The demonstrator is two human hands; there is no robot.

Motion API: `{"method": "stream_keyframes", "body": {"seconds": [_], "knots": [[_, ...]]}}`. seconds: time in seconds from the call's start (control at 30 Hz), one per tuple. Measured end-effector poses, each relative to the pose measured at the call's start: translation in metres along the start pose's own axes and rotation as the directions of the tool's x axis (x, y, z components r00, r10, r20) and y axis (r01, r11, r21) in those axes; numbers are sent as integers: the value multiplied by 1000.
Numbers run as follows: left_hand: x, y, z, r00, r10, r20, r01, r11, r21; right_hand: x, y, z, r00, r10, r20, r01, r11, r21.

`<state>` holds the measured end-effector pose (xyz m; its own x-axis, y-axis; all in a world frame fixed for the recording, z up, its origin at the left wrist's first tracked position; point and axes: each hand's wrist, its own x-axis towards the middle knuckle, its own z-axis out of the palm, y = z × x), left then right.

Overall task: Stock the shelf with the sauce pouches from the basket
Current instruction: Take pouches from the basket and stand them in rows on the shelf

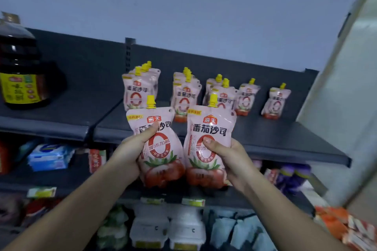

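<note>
My left hand (130, 153) grips a pink tomato sauce pouch (161, 149) with a yellow spout, held upright in front of the top shelf. My right hand (232, 159) grips a second identical pouch (208, 128) beside it; the two pouches almost touch. Behind them, on the dark grey top shelf (285, 136), several of the same pouches stand in rows (140, 89), (184, 96), (245, 98), with a single one (275, 101) at the far right. The basket is out of view.
A large dark oil bottle (20, 71) with a yellow label stands on the top shelf at left. Lower shelves hold blue packs (49, 157), white tubs (167, 228) and orange packets (346, 226). A pale wall or pillar (342, 108) borders the shelf at right.
</note>
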<state>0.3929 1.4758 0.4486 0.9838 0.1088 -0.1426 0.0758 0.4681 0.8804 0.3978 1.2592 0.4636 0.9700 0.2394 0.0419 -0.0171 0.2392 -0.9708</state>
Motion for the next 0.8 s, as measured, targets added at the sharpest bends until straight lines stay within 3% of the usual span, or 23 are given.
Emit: {"method": "stream_keyframes", "body": {"seconds": [0.4,0.57,0.8], "knots": [[21,-77,196,956,23,294,-51,995,87,-62,-40,-188,962,-89,-258,84,996,-32],[60,-79,254,919,63,388,-118,986,117,-40,-56,-235,949,-138,-283,110,988,-111],[153,-81,312,897,103,429,-157,983,93,37,-84,-300,950,-156,-272,136,986,-91]]}}
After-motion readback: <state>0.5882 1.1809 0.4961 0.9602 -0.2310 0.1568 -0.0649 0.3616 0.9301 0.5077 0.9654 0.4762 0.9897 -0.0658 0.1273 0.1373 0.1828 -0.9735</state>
